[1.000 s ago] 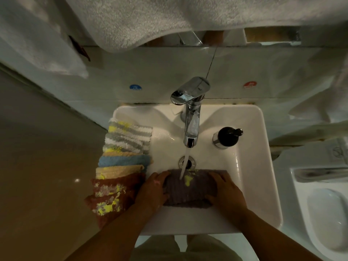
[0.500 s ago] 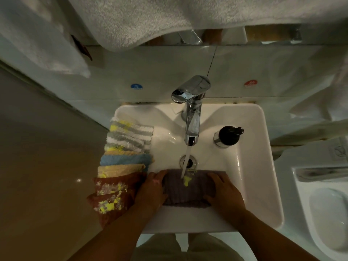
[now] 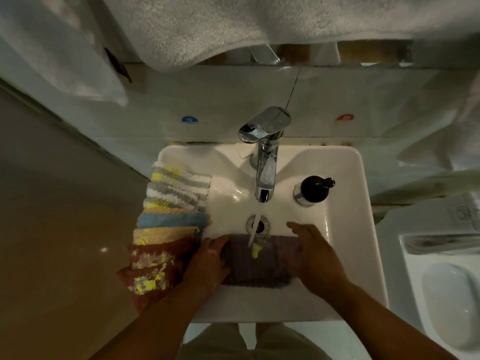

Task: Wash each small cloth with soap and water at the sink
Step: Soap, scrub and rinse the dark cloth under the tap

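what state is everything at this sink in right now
faucet, running
purple cloth, under the faucet's water, yellow stain
left hand, resting on the cloth's left end
right hand, fingers straight, over its right end
cloth stack, stained, on the sink's left rim
soap dispenser, upright

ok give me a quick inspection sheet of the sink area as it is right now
Surface: white sink, wet; tap running, stream landing on the purple cloth.
Job's things: purple cloth in the basin, yellow stain on top; row of stained cloths overlapping along the left rim; black-topped soap dispenser right of the tap.
Clutter: nothing seen.
Hands: left hand rests on the cloth's left end, grip unclear; right hand over its right end, fingers straight.
Cables: nothing seen.
Surroundings: white towel hanging above; toilet to the right.
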A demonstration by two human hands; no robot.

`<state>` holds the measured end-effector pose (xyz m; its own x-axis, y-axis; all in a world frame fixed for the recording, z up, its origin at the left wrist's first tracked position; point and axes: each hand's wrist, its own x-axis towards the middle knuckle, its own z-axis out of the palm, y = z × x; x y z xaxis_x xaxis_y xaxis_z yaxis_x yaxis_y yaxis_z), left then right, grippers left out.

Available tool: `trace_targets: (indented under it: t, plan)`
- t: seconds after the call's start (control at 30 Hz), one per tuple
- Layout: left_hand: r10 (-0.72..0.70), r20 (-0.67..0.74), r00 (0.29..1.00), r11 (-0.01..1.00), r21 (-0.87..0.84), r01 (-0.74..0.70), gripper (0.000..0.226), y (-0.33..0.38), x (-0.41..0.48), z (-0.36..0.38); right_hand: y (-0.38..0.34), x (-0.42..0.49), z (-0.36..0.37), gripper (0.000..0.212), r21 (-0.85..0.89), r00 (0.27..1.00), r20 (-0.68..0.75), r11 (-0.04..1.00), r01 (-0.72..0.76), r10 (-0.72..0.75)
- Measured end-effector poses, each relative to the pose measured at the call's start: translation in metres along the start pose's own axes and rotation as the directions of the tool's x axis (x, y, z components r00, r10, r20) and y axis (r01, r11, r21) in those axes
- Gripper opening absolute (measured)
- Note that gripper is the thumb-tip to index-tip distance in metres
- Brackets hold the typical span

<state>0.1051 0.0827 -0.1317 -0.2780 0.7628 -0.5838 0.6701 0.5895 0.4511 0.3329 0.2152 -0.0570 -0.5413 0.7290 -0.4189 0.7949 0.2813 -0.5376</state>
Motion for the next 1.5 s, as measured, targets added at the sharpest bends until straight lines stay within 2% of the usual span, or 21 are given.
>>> trace_targets:
  t: [0.07,0.13,0.2,0.4,0.6,0.9,1.0,1.1,1.17,1.2,1.33,1.4,1.5]
  plan:
    - [0.003,-0.011,1.0,1.0,-0.016,-0.003,0.078,0.001,0.0,-0.001,-0.034,0.0,-0.04,0.055,0.027,0.968,-0.194,0.986,0.166,-0.158]
    - [-0.004,0.005,1.0,1.0,-0.009,0.004,0.079,0.0,0.0,-0.001,-0.072,0.0,-0.081,0.049,0.019,0.878,-0.369,0.942,0.336,-0.305]
    - [-0.009,0.023,1.0,1.0,-0.003,0.009,0.081,0.0,-0.001,-0.002,-0.101,0.006,-0.114,0.053,0.008,0.809,-0.436,0.897,0.442,-0.394]
    - [0.004,0.008,1.0,1.0,-0.021,-0.004,0.082,0.001,-0.003,-0.002,-0.13,0.04,-0.132,0.071,-0.094,0.815,-0.354,0.885,0.456,-0.458]
    - [-0.009,0.018,1.0,1.0,-0.018,0.01,0.083,0.001,-0.001,-0.001,-0.125,0.042,-0.101,0.085,-0.055,0.836,-0.334,0.895,0.443,-0.435]
    - [0.002,0.033,0.999,1.0,0.0,-0.002,0.082,-0.002,-0.001,-0.001,-0.121,0.035,-0.081,0.087,-0.091,0.796,-0.376,0.874,0.478,-0.474]
    - [-0.019,0.019,1.0,1.0,-0.003,0.019,0.081,-0.001,-0.002,0.0,-0.088,0.014,-0.061,0.072,0.112,0.795,-0.499,0.884,0.454,-0.345]
    - [0.003,-0.018,1.0,1.0,-0.031,-0.004,0.078,-0.005,-0.002,0.003,-0.023,-0.003,-0.028,0.062,0.232,0.816,-0.575,0.947,0.222,-0.05]
    - [0.006,-0.023,1.0,0.999,-0.032,-0.007,0.078,-0.006,-0.002,0.003,0.016,0.002,-0.013,0.061,0.335,0.826,-0.54,0.942,0.031,0.164]
    - [0.004,-0.026,1.0,1.0,-0.028,-0.005,0.079,-0.006,-0.002,0.003,0.029,0.01,-0.01,0.064,0.378,0.822,-0.522,0.926,-0.015,0.226]
    - [0.018,-0.03,0.999,1.0,0.007,-0.018,0.079,-0.008,0.0,0.004,0.044,0.058,-0.013,0.091,0.466,0.826,-0.493,0.885,-0.015,0.273]
    - [0.017,-0.026,1.0,0.999,0.035,-0.016,0.08,-0.009,-0.001,0.005,0.043,0.078,-0.014,0.092,0.475,0.819,-0.522,0.879,0.047,0.239]
    - [0.019,-0.025,1.0,0.999,0.048,-0.017,0.083,-0.011,0.0,0.005,0.043,0.096,-0.012,0.083,0.456,0.813,-0.557,0.881,0.129,0.17]
